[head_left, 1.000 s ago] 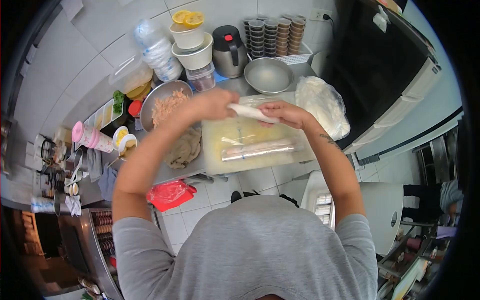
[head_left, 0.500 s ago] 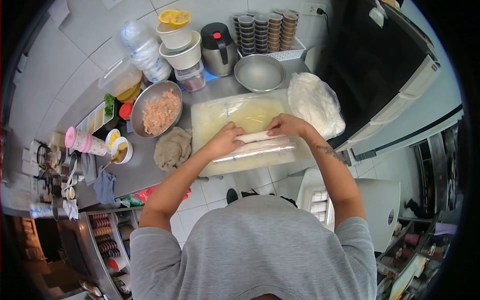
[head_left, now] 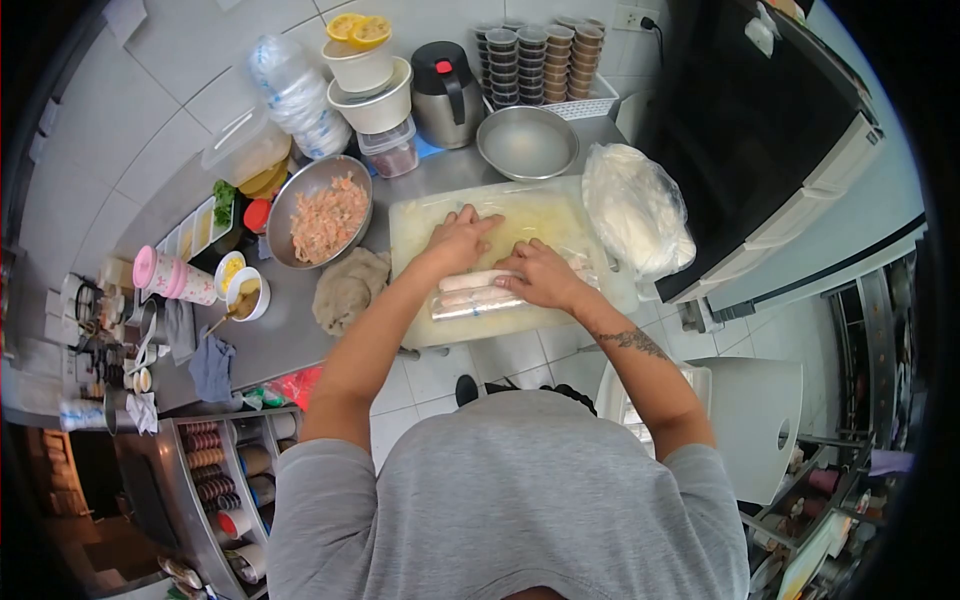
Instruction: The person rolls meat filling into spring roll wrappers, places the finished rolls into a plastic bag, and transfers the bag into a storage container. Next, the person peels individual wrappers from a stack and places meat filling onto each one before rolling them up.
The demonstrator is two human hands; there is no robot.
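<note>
A pale cutting board [head_left: 410, 222] lies on the steel counter with clear plastic film [head_left: 520, 205] over it. Near its front edge are long whitish rolls [head_left: 470, 297] side by side, in shiny film. My left hand [head_left: 458, 243] is over the film behind the rolls, fingers apart and pointing forward. My right hand [head_left: 540, 275] rests on the rolls' right part, fingers bent over the rearmost one; what its fingertips hold, if anything, is hidden.
Left of the board are a crumpled cloth [head_left: 350, 290] and a steel bowl of pinkish filling [head_left: 325, 220]. Behind it stand an empty steel bowl [head_left: 527, 143] and a thermos [head_left: 445, 98]. A bag of white dough [head_left: 640, 210] sits at the right.
My left hand has let go of the roll's left end and moved forward onto the film. My right hand has shifted left and now lies over the rolls. The view has shifted slightly.
</note>
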